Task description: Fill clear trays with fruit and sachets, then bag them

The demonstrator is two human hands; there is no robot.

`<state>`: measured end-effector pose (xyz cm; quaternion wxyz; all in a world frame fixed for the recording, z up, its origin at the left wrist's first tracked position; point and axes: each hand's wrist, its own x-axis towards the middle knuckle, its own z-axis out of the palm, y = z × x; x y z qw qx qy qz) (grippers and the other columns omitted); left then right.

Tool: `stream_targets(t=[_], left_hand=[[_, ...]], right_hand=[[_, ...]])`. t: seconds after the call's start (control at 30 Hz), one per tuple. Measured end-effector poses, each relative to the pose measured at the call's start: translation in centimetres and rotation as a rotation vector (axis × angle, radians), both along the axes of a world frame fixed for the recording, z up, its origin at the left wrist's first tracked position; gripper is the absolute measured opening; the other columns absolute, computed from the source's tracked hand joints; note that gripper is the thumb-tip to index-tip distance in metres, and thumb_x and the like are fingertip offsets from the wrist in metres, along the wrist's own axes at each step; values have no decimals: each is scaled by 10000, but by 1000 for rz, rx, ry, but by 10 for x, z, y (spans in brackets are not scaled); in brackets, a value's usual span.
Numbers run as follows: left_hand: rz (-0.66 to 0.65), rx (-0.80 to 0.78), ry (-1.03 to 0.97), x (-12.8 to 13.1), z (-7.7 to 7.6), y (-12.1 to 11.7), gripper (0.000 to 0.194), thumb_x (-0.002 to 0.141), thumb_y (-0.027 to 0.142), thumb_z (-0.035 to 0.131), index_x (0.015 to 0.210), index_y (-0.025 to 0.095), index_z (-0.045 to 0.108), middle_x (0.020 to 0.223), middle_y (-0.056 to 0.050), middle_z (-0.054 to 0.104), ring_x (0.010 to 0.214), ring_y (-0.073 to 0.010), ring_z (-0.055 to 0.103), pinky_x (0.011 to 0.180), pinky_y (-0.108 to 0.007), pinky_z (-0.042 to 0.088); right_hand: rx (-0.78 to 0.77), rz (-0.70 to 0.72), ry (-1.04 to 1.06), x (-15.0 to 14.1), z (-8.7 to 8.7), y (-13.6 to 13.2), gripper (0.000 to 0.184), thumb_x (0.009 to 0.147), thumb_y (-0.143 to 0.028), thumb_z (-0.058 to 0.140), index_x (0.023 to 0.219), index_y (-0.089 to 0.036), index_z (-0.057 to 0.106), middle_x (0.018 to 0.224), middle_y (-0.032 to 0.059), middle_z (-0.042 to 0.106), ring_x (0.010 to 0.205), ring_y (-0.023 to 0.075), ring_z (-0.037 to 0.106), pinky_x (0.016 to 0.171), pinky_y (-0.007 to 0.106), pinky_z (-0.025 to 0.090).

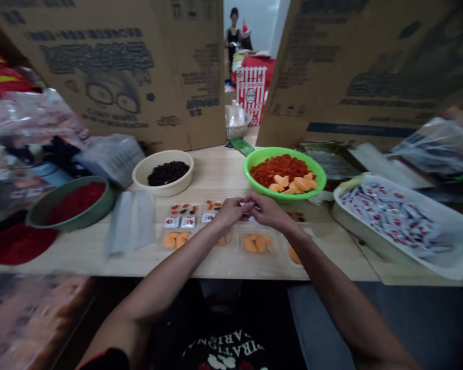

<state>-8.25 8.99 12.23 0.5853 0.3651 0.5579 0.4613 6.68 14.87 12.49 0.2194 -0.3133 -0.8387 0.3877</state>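
My left hand (pixel 232 211) and my right hand (pixel 267 209) meet above a row of small clear plastic trays, fingertips pinched together. What they pinch is hidden; a bit of white shows just below them. Under my hands, one tray holds orange pieces (pixel 257 243) in its near part. The leftmost tray has orange slices (pixel 176 240) in front, two small white packets (pixel 180 222) in the middle and small dark and orange bits (pixel 183 209) behind. Another tray (pixel 295 253) is partly covered by my right forearm.
Behind the trays stand a green bowl (pixel 322 180) of red-orange pieces and a cream bowl (pixel 137 177) of dark pieces. At right is a white tub (pixel 343 213) of small packets. A green-grey bowl (pixel 77 218), stacked clear plastic (pixel 130 223) and cardboard boxes (pixel 154 67) surround the table.
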Motion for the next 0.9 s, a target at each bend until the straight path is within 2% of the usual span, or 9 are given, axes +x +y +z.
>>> stream_targets(t=[0.07,0.13,0.23,0.33,0.43,0.57,0.7,0.8,0.9], left_hand=[[67,-40,-2,-21,-9,3,355,724,378,879,881,99,725,752,-47,713,645,-117,638,667,-243,540],[113,-56,18,-46,-17,-4,273,741,316,852,866,109,726,750,-44,719,670,-125,647,672,-244,548],[198,-45,106,-80,-26,-18,152,811,216,726,933,125,715,777,-45,723,663,-124,640,607,-222,521],[276,-21,233,-105,-34,-26,137,827,127,629,950,136,686,737,-21,687,589,-110,593,549,-206,462],[330,16,361,-111,-39,-26,128,817,85,599,902,149,670,719,-3,654,594,-115,581,568,-216,450],[355,75,603,-89,-43,-26,254,834,57,543,1017,175,674,870,-18,690,731,-149,632,691,-265,506],[252,150,924,-63,-43,-37,173,920,128,530,949,147,700,1008,-93,681,966,-208,629,926,-345,492],[77,219,1201,-58,-39,-50,225,979,235,518,992,140,721,1053,-140,645,1026,-262,598,965,-409,467],[-158,369,1435,-68,-35,-63,318,1026,291,432,1071,159,717,1172,-161,618,1123,-302,562,978,-452,449]], right_hand=[[-84,68,25,-30,-11,1,328,791,-222,519,1113,-161,542,855,18,632,752,156,566,684,271,426],[-245,101,88,-40,-19,7,426,774,-260,540,1187,-162,503,823,-8,594,700,145,547,631,256,417],[-383,-25,165,-32,-24,19,394,729,-353,594,1074,-165,567,766,-30,528,622,118,474,553,236,356],[-446,-158,242,-18,-25,24,398,681,-404,655,1000,-172,603,724,-45,509,583,98,420,527,226,306],[-523,-248,332,-14,-28,20,417,631,-405,704,968,-180,608,706,-47,545,578,96,439,539,227,324],[-595,-368,428,-22,-39,3,431,590,-427,716,929,-186,603,717,-32,590,596,114,499,566,242,379],[-518,-343,301,-15,-44,-12,375,629,-448,659,893,-183,634,754,9,645,636,136,530,579,249,388],[-465,-303,132,5,-39,-13,375,650,-429,612,909,-167,682,820,36,690,578,112,463,521,235,332],[-528,-390,115,28,-33,-3,422,651,-412,613,990,-173,693,863,32,703,522,93,395,464,220,282]])
